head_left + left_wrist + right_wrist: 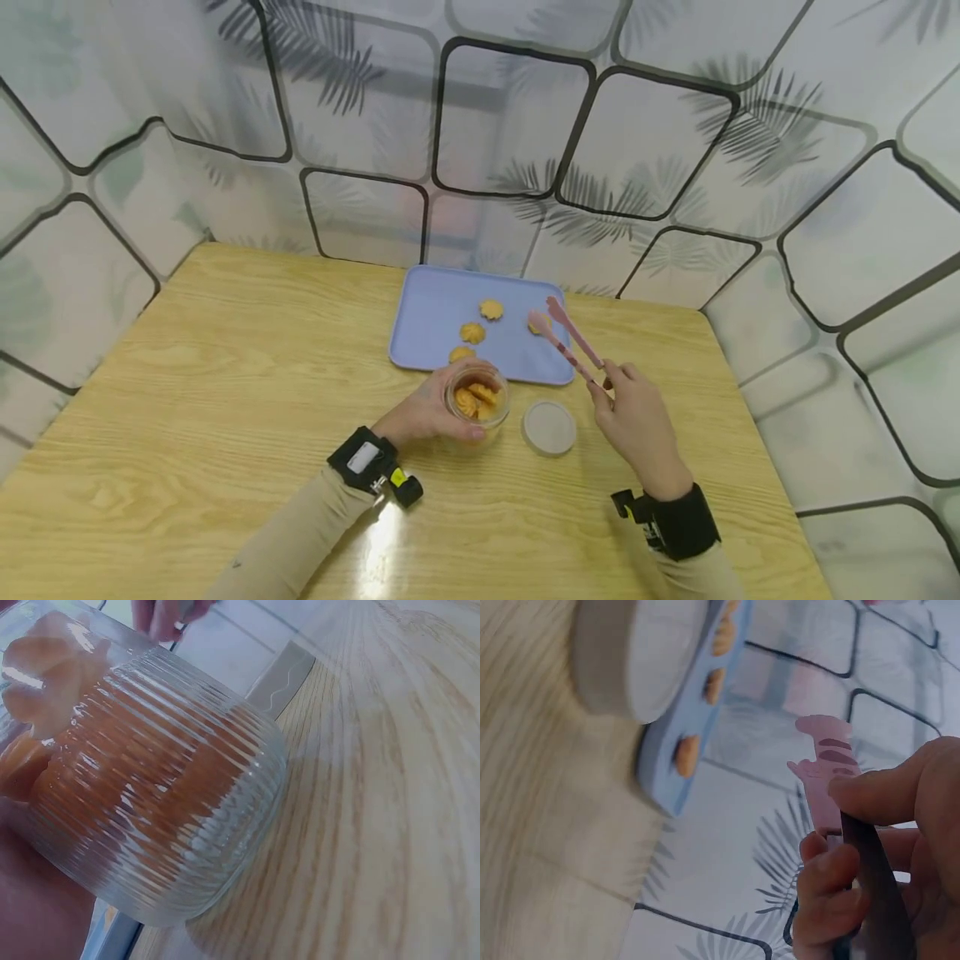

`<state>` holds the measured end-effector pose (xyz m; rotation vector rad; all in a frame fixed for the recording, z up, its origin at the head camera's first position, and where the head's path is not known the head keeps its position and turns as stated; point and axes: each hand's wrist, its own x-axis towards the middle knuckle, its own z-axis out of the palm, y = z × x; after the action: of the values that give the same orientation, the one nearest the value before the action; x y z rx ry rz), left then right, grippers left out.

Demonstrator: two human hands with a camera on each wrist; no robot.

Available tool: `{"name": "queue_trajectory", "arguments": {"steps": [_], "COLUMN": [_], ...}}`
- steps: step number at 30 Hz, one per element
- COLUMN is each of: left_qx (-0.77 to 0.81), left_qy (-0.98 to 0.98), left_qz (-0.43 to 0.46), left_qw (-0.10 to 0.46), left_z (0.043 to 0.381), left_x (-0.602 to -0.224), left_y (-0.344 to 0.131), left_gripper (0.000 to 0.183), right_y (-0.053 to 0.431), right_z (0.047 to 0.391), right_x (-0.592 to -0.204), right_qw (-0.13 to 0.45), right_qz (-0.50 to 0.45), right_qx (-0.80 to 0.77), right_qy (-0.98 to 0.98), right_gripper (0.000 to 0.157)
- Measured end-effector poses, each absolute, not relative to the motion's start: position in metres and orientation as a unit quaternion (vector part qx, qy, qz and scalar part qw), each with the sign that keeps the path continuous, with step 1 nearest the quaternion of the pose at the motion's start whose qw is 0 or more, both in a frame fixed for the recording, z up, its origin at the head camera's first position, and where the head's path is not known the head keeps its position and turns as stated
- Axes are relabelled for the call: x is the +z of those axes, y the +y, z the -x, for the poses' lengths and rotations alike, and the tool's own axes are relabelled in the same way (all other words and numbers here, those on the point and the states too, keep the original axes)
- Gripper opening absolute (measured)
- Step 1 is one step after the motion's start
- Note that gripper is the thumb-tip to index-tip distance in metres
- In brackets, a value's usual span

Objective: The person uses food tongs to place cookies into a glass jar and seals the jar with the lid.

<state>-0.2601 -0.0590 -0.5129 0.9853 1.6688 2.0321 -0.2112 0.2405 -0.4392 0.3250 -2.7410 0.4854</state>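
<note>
My left hand [435,411] grips a ribbed clear glass jar [165,787] from its left side, its open mouth facing up and several golden cookies [477,402] inside. My right hand [636,417] holds pink tongs [576,343], thumb and fingers pinching the two arms. In the head view the tong tips stand apart over the right end of a blue tray [431,312], overlapping a cookie [537,325] there. More cookies lie on the tray, one of them [491,309] near its middle. Part of the nearest cookie [461,354] is hidden behind the jar.
A round whitish lid [549,428] lies on the wooden table [247,375] between the jar and my right hand. Behind the tray, a patterned curtain-like backdrop [367,208] rises at the table's back edge and continues along both sides.
</note>
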Motion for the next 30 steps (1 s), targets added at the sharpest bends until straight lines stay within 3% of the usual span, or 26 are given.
{"name": "queue_trajectory", "arguments": {"steps": [12,30], "left_qx": [0.710,0.710], "left_qy": [0.590,0.590], "left_qz": [-0.347,-0.348], "left_qw": [0.165,0.161], "left_z": [0.261,0.260], "left_x": [-0.515,-0.514], "left_y": [-0.059,-0.059], "left_gripper": [0.077,0.076], "right_y": [0.249,0.247], "right_z": [0.233,0.260], "right_x": [-0.470,-0.473], "right_qw": [0.185,0.162], "right_qz": [-0.120,-0.113], "right_qx": [0.031,0.030], "right_qy": [-0.975,-0.980], "right_gripper": [0.034,0.025]}}
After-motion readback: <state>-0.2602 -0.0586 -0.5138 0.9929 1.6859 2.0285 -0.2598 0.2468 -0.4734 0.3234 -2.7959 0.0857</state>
